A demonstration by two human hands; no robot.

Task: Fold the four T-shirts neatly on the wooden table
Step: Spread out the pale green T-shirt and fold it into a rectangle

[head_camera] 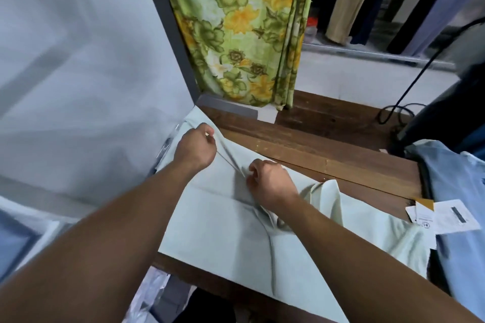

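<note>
A pale mint T-shirt lies spread across the left part of the wooden table. My left hand pinches its far edge near the table's back left corner. Closer to the middle, my right hand pinches the same edge, and the cloth is pulled into a raised ridge between the two hands. One part of the shirt stands up in a fold to the right of my right wrist. A light blue T-shirt lies heaped at the table's right end.
Paper tags lie on the blue shirt's edge. A green floral curtain hangs behind the table, a grey wall runs along its left side. A black cable and a dark object sit at the back right. Plastic wrapping lies below the front edge.
</note>
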